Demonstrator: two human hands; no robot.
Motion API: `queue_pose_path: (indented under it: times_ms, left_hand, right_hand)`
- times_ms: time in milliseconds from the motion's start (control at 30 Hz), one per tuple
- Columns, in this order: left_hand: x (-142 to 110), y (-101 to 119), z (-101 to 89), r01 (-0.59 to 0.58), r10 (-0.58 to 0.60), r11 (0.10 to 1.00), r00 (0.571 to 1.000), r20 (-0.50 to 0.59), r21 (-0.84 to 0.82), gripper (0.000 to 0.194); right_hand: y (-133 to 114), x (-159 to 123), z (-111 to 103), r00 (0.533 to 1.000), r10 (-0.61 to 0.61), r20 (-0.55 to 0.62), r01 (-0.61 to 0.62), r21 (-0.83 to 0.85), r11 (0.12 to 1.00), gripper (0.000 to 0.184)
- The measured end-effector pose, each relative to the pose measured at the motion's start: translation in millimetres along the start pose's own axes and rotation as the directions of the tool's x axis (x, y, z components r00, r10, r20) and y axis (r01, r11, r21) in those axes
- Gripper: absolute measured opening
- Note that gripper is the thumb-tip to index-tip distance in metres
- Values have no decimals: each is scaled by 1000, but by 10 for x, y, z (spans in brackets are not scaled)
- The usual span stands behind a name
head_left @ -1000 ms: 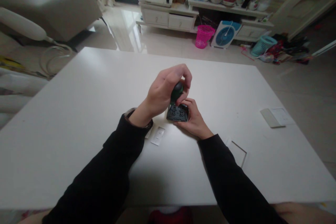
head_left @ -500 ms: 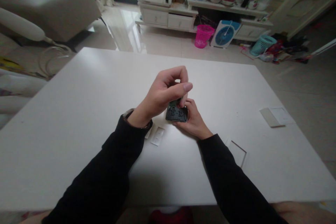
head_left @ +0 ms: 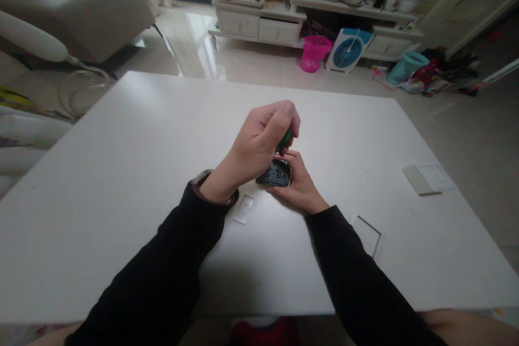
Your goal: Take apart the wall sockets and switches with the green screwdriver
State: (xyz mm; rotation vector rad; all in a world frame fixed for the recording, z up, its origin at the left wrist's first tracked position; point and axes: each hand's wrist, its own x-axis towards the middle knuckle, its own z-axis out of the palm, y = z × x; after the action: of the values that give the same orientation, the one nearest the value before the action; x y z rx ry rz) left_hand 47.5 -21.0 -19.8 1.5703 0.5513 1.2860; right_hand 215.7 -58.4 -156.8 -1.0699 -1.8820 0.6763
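Observation:
My left hand (head_left: 267,130) is closed in a fist around a green-handled tool (head_left: 285,141), which looks like a screwdriver; its shaft and tip are hidden. The fist is just above a dark rectangular wall socket body (head_left: 275,174) with cut-outs on its upper face. My right hand (head_left: 298,184) grips this socket body from the right, with fingers behind it and the thumb at its near side. On the table, by my left wrist, lies a small white socket face plate (head_left: 244,209) with slots.
A thin white square frame (head_left: 375,235) lies beside my right forearm. Farther right, a folded paper leaflet (head_left: 424,179) rests on the white table (head_left: 162,135). Beyond the table stand a pink basket (head_left: 314,54), a blue and white fan (head_left: 347,50) and a low cabinet (head_left: 243,22).
My left hand has turned, its fingers curling tighter, and more of the green tool shows. My right hand and the socket body have stayed nearly in place.

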Motion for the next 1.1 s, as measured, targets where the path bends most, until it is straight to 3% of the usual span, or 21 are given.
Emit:
queue_pose_path:
  times_ms: [400,533,767,967,1100]
  left_hand:
    - [8,-43,-68,111,-94,983,988,121,-144,59]
    - [-6,-74,-57,107,-89,979,990,109,-176,59]
    - [-7,-187,-16,-15,7,992,998,-63,-124,48]
    - [-6,-261,65,-100,84,993,968,-237,-58,43]
    - [-50,-274,131,-182,162,982,945,-284,-45,41]
  right_hand:
    - [-2,-15,0,1000,4,-2,-4,10,1000,67]
    - [-3,-6,-5,1000,14,2,-14,2,1000,65]
    - [-10,-6,-17,1000,-4,14,4,-7,1000,75]
    - [-3,-10,-18,1000,-6,16,6,-9,1000,75]
    - [-15,1,-11,1000,-4,1,4,7,1000,72]
